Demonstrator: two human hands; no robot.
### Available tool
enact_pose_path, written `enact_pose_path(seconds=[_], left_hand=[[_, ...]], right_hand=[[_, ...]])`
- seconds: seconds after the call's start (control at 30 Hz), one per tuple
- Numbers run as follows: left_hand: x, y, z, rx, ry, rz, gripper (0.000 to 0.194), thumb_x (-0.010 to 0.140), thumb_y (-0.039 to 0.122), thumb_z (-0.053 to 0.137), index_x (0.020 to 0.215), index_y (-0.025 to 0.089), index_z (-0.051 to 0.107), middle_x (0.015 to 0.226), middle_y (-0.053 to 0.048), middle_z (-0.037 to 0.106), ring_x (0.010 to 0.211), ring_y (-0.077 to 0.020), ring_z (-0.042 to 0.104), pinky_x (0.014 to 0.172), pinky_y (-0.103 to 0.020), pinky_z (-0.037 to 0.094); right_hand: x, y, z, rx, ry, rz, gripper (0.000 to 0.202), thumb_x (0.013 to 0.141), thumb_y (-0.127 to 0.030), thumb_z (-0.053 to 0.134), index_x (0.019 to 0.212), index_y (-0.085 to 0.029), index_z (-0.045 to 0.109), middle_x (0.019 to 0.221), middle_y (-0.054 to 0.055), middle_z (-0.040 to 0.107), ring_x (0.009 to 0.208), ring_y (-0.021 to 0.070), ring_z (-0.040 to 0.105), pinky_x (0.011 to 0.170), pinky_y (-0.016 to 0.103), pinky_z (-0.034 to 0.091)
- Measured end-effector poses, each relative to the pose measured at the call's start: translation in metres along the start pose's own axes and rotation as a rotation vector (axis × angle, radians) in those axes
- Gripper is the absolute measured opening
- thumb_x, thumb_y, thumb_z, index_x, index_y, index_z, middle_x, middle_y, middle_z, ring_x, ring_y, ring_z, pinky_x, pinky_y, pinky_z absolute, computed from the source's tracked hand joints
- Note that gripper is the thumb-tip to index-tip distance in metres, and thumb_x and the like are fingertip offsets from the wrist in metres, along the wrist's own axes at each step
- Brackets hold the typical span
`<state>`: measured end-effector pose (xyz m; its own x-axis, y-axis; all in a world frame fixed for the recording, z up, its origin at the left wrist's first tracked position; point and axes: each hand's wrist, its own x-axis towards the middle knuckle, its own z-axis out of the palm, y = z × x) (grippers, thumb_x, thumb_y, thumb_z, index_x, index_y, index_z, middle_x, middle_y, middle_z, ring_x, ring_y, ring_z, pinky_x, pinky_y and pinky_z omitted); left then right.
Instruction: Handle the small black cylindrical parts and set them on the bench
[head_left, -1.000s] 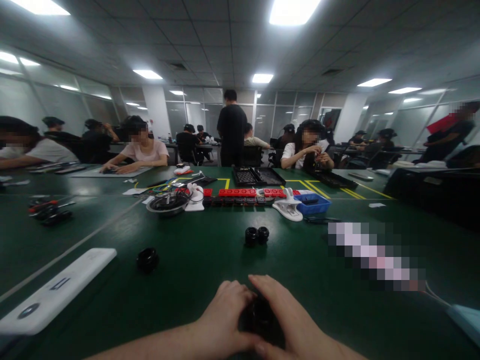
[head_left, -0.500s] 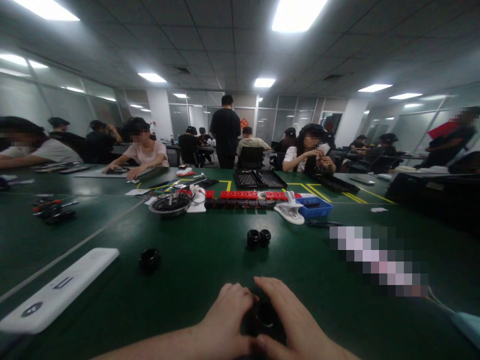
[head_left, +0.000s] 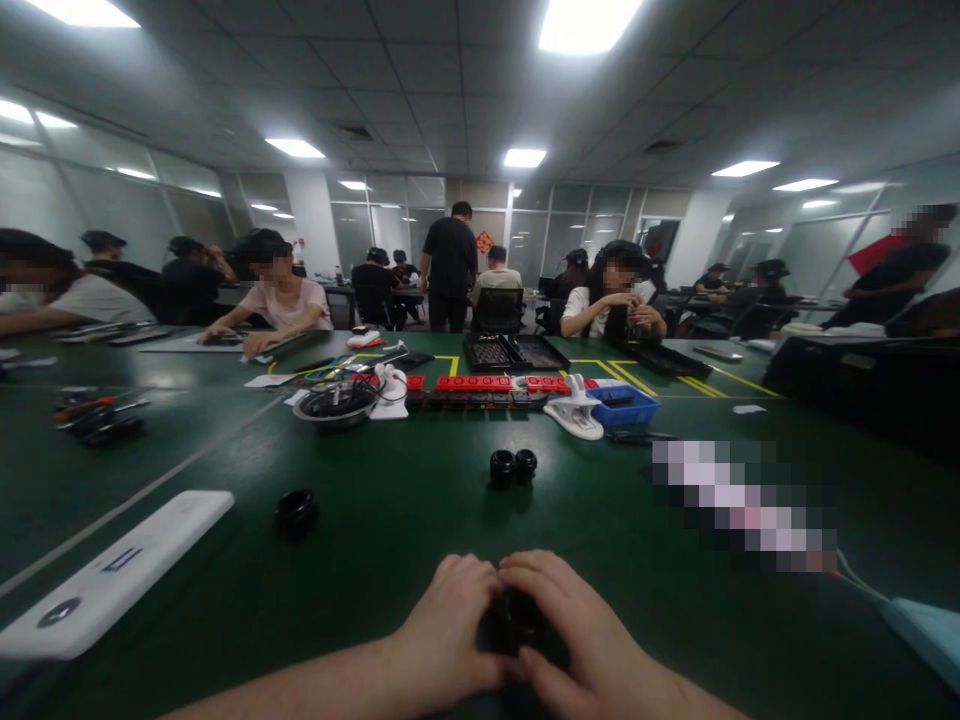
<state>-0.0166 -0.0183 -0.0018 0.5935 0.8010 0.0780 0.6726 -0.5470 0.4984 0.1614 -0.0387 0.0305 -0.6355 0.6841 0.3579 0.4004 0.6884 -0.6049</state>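
At the near edge of the view, my left hand (head_left: pixel 448 622) and my right hand (head_left: pixel 576 632) curl round a glossy black hollow round part (head_left: pixel 523 618) from both sides. Fingers and thumbs of both hands meet about it, so much of the part is hidden. Another black round part (head_left: pixel 296 513) with an open top stands on the green table (head_left: pixel 375 560) to the left. Beyond my hands, two smaller-looking black round parts (head_left: pixel 513 467) stand side by side.
A long white box (head_left: pixel 120 570) lies at left. Farther back are a metal bowl (head_left: pixel 336 405), red strips (head_left: pixel 480 384), a white clip (head_left: pixel 577 412), a blue bin (head_left: pixel 622 405) and a black tray (head_left: pixel 516 353). Pliers and other tools (head_left: pixel 97 415) lie far left. Several people sit around.
My right hand's fingers have come in closer to my left hand over the black round part. The whole view has shifted slightly; the other parts on the table stay put.
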Motion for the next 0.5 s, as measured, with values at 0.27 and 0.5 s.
enact_pose_path(seconds=[0.27,0.5], left_hand=[[0.0018,-0.0017,-0.0003,0.009,0.002,0.062,0.037,0.065,0.041,0.069,0.091,0.020,0.054,0.087,0.001,0.056,0.080,-0.0191,0.048,0.071,-0.030,0.034],[0.0007,-0.0009,-0.0020,-0.005,-0.029,0.032,0.041,0.063,0.043,0.072,0.092,0.021,0.054,0.086,0.001,0.054,0.079,-0.0192,0.048,0.069,-0.030,0.034]], right_hand=[[0.0012,0.0061,0.0038,-0.157,0.044,0.169,0.026,0.072,-0.025,0.058,0.094,-0.013,0.053,0.092,0.011,0.055,0.084,0.0250,0.053,0.075,0.040,0.047],[-0.0056,0.0096,0.0012,-0.028,0.043,0.062,0.044,0.069,-0.011,0.045,0.113,-0.017,0.042,0.105,0.011,0.058,0.093,0.0217,0.056,0.082,0.035,0.047]])
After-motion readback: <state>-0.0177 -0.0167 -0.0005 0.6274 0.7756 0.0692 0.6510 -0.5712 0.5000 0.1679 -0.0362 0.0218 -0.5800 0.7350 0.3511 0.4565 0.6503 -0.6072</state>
